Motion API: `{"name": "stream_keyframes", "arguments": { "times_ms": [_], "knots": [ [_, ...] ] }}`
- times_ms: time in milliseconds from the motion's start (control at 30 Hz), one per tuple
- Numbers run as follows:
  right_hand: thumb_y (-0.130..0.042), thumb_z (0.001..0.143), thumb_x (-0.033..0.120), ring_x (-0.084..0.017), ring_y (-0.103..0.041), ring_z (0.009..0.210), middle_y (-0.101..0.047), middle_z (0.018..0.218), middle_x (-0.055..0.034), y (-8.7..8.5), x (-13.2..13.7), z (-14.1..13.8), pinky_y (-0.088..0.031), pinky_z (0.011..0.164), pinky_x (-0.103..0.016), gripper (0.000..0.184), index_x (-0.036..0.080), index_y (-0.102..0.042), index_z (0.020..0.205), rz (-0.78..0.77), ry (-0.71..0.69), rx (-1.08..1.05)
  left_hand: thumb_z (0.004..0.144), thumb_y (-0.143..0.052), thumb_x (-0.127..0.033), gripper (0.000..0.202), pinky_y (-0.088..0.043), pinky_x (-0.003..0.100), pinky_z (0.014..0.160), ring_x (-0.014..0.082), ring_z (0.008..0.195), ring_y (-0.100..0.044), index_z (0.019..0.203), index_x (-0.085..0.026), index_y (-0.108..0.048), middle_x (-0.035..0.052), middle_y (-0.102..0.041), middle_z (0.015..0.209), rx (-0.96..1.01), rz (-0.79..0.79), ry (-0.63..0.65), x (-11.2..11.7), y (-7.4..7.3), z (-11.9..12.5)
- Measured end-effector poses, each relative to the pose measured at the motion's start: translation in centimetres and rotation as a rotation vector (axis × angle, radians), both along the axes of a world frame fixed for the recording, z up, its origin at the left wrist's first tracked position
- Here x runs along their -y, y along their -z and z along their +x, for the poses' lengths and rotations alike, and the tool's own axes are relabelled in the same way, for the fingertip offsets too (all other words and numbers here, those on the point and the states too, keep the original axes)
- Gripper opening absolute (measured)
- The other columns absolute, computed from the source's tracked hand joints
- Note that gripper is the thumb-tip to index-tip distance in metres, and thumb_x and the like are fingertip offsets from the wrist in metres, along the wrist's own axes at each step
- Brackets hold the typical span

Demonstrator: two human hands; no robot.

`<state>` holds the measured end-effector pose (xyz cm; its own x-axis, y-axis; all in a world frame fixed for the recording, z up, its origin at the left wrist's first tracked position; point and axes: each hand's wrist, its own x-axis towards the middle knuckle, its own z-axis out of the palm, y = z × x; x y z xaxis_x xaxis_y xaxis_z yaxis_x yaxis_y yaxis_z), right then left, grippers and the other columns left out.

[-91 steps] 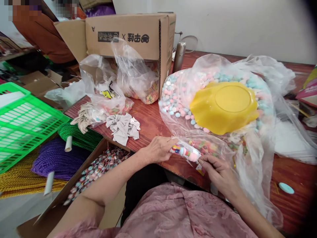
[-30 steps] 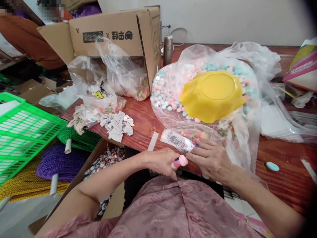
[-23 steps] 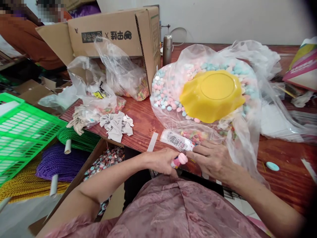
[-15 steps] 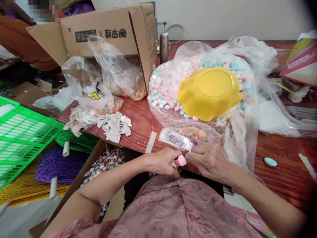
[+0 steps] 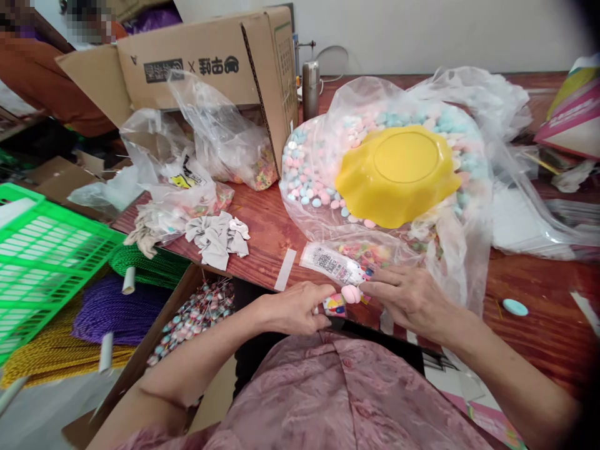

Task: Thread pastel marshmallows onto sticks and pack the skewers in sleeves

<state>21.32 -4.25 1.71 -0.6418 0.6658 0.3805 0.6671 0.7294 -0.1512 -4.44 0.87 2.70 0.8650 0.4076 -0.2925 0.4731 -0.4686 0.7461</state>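
My left hand [image 5: 300, 307] is closed around a small printed packet [image 5: 334, 304] in yellow, red and blue. At the packet's right end shows a pink rounded piece [image 5: 350, 294]. My right hand [image 5: 412, 300] is palm down with its fingers stretched out. Its fingertips reach the pink piece and the end of a white printed strip [image 5: 330, 264] with a black code, which lies on the table. Whether they touch or pinch anything is partly hidden. Behind the hands, a clear bag [image 5: 312, 219] of pink, blue and white pieces lies under a yellow wavy-edged bowl [image 5: 405, 178], turned upside down.
A cardboard box [image 5: 201, 56] and clear bags [image 5: 225, 144] stand at the back left. Grey crumpled cloth [image 5: 218, 237] lies near the table edge. Left are a green basket [image 5: 51, 262], coloured cords [image 5: 117, 306] and a carton of small pieces. A blue disc [image 5: 515, 307] lies right.
The left hand has moved slightly left and turned, so more of the packet and its pink end shows. The right hand has shifted slightly right, its fingers straighter.
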Motion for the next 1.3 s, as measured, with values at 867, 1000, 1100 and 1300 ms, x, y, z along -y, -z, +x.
{"name": "stream_keyframes", "arguments": {
  "times_ms": [867,1000,1100,1300],
  "knots": [
    [-0.04,0.088,0.001,-0.013,-0.054,0.061,-0.062,0.071,-0.0009,-1.0,2.1,-1.5,-0.031,0.058,-0.029,0.028,0.018,-0.062,0.086,-0.119,0.028,-0.038,0.082,-0.073,-0.045,0.036,-0.041,0.028,0.071,0.0198,0.086,-0.059,0.097,-0.021,-0.051,0.0009,-0.061,0.092,-0.006,-0.018,-0.146,1.2,0.3,1.3],
    [-0.042,0.097,0.011,-0.011,-0.054,0.057,-0.061,0.065,0.0019,-1.1,2.0,-1.5,-0.031,0.058,-0.027,0.028,0.019,-0.06,0.078,-0.392,0.078,-0.163,0.09,-0.06,-0.03,0.02,-0.046,0.034,0.08,0.0234,0.095,-0.062,0.104,-0.019,-0.05,0.0079,-0.064,0.102,-0.032,0.267,-0.124,1.6,1.5,1.2],
    [-0.043,0.1,0.016,-0.011,-0.053,0.054,-0.061,0.061,0.0023,-0.6,2.2,-1.8,-0.031,0.057,-0.026,0.031,0.02,-0.059,0.074,-0.485,0.129,-0.159,0.096,-0.045,-0.023,0.011,-0.048,0.037,0.083,0.0251,0.095,-0.062,0.103,-0.018,-0.051,0.0109,-0.064,0.1,-0.09,0.441,-0.076,1.8,1.8,1.4],
    [-0.041,0.091,0.005,-0.014,-0.059,0.061,-0.068,0.071,-0.0017,0.6,2.4,-2.4,-0.034,0.059,-0.027,0.027,0.019,-0.064,0.087,-0.44,0.123,-0.054,0.094,-0.042,-0.015,0.016,-0.05,0.039,0.087,0.0261,0.096,-0.064,0.105,-0.016,-0.053,0.0119,-0.065,0.102,-0.143,0.517,-0.023,2.2,1.9,2.0]
  ]
}}
